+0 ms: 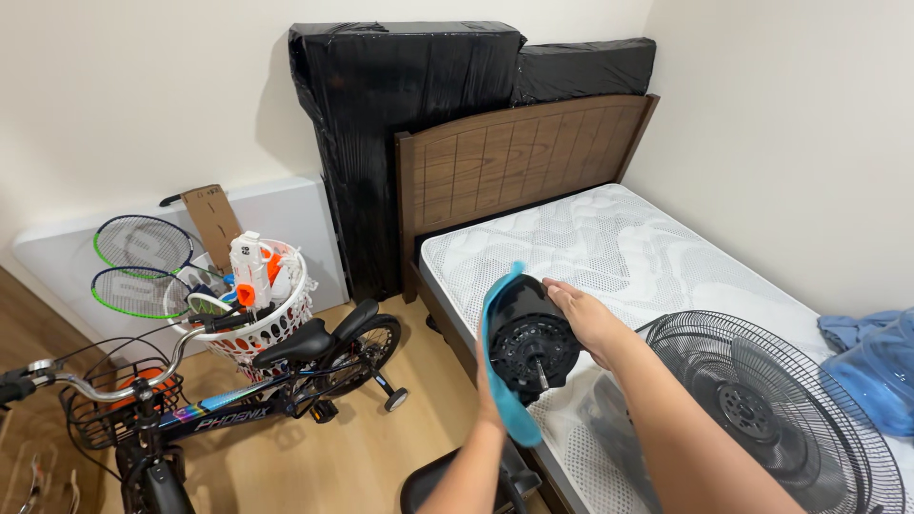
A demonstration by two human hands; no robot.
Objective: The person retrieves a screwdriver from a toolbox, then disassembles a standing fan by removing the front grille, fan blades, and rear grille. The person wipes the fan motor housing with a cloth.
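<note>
Where toys fill basket [271, 328], rackets [143, 266].

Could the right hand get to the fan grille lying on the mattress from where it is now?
Probably yes: the right hand rests on the black fan motor, and the fan grille lies just beside that arm on the mattress, nothing between them.

Bed: white quilted mattress [609, 247], bare, set against a wooden headboard [519, 157]. Lying directly on it: a black wire fan guard [790, 409] near the foot and blue cloth [876, 366] at the right edge.

Floor [314, 447]: wood; a child's bicycle [248, 390] stands on it.
</note>
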